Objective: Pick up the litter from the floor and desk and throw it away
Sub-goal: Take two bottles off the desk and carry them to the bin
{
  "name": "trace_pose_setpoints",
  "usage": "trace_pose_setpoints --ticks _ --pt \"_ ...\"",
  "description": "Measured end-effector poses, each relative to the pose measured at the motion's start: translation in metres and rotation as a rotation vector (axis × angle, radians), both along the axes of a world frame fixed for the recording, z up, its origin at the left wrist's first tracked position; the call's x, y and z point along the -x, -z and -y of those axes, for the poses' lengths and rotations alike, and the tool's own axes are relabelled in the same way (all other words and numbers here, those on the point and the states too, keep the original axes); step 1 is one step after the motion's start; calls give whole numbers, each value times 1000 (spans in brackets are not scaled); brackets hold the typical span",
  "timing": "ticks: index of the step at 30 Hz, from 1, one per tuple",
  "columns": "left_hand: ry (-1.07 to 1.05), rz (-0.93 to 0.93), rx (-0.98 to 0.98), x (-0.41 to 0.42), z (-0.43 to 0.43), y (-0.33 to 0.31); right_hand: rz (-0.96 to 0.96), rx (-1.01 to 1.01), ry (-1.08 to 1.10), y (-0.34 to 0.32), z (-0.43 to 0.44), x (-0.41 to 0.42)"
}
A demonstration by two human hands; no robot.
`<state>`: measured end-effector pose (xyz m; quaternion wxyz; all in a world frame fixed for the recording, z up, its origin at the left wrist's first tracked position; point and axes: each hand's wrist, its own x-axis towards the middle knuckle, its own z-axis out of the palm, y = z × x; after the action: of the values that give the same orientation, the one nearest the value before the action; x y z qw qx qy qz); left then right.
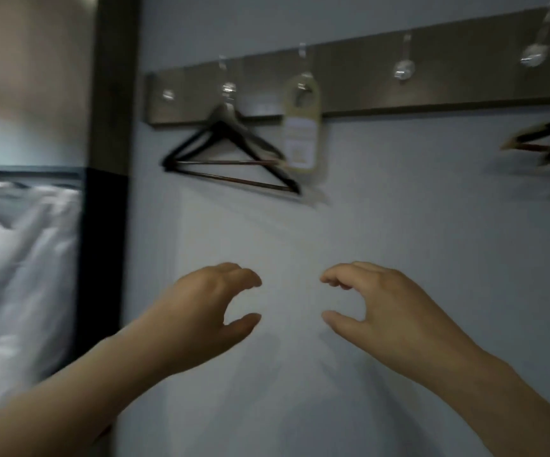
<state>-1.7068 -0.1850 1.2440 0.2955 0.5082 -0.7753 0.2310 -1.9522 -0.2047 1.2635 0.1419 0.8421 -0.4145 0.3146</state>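
Standing here, I see both arms lifted in front of a pale grey painted wall [399, 225]. The left hand [207, 301] and the right hand [376, 301] hang level with each other in the lower middle of the frame, backs to the camera. Each grip is apart: the fingers are loosely curled, the thumb stands well clear below them, and nothing lies in either one.

No litter shows anywhere in the frame. The floor and the worktop are both out of view, so I cannot tell which way a piece lies from either grip, how its long axis runs, or which hand is nearer. My guess is that anything to collect sits below the bottom edge, and the gaze must drop before a reach can be aimed.

Counted: two hands and no pieces of litter. Across the upper frame runs one long grey-brown hook rail [366, 80] with five shiny pegs. From the second peg, upper middle-left, hangs a dark wooden clothes hanger [188, 145]. Two lower bars show there, so it may be a pair, but the blur hides that. One pale cream card door tag [300, 133] hangs from the third peg, just beside it. Another dark hanger [547, 140] is cut off at the right edge. At the left edge, beyond a dark upright post [112, 127], lies rumpled white bedding [19, 258].
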Motion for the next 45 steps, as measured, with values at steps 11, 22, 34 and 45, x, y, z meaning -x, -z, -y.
trace_pose_setpoints --ticks 11,22,34,45 --pt "-573 -68 -80 -298 -210 10 -5 -13 -583 2 -75 -359" --pt "-891 -119 -109 -462 -293 41 -67 -58 -834 25 -106 -573" --pt "-1011 -116 -86 -615 -227 40 -68 -23 -915 24 -13 -757" --pt "-1083 -147 -101 -804 -215 62 -121 -52 -982 48 4 -955"
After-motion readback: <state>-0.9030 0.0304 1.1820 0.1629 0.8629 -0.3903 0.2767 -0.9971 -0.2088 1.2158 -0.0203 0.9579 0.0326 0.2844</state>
